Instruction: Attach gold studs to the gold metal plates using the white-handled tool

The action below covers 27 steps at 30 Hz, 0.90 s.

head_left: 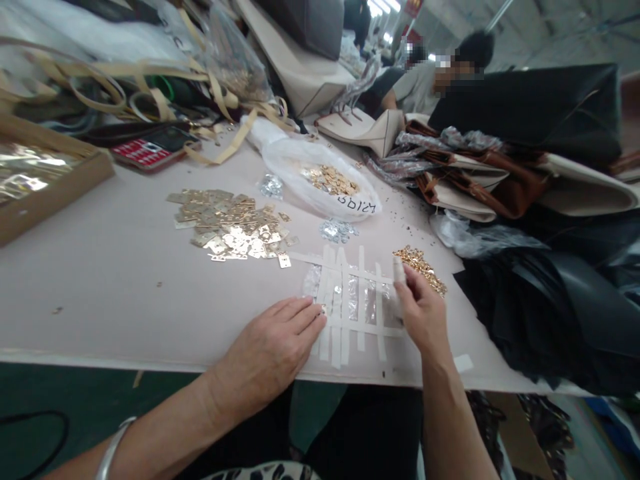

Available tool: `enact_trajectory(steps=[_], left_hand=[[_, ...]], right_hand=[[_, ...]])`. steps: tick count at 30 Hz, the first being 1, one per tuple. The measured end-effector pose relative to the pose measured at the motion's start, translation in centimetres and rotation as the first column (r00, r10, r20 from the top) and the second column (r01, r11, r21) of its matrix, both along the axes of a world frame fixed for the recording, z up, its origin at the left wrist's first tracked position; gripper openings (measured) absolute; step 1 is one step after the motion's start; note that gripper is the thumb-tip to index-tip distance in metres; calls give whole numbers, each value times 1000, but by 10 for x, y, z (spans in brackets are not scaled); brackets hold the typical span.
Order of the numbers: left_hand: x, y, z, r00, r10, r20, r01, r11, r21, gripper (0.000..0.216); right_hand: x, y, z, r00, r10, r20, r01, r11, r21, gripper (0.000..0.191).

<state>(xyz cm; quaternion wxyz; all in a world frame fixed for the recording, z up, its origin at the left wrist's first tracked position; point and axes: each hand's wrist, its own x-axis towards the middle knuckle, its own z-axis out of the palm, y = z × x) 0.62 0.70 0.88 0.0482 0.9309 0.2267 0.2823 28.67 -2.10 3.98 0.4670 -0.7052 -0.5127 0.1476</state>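
My left hand (283, 337) rests on the table with its fingers together, closed on a small metal piece (323, 309) at the fingertips. Under and beside these fingertips lies a patch of clear plastic crossed by white tape strips (361, 300). On the patch's right side, my right hand (423, 310) is closed, fingers curled and one finger wrapped in white. Whatever it holds is too small or hidden to make out. Just behind it spreads a pile of small gold fittings (429, 272). Flat gold plates (235, 223) lie heaped to the left, and silver discs (339, 230) sit behind the tape.
A white plastic bag (295, 157) containing gold pieces lies open behind the discs. At left stands a cardboard box (60, 197) of metal plates, near a red-and-black phone-like item (150, 148). Bags and black material (545, 307) crowd the right. A person (420, 83) sits across.
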Motion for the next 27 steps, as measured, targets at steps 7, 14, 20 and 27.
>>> enact_trajectory(steps=[7,14,20,27], left_hand=[[-2,-1,-4,1000,-12,17,12,1000,2,28],[-3,-2,-6,1000,-5,23,6,999,-35,30],[-5,-5,-8,1000,8,28,-6,996,-89,35],[-5,-6,-13,1000,12,28,-9,994,-106,36]], right_hand=[[-56,-2,13,369,190,-910,92,967,239,20],[-81,26,-6,315,92,-944,239,955,173,50],[-86,32,-8,323,86,-942,216,963,162,53],[-87,34,-9,399,137,-907,162,963,216,49]])
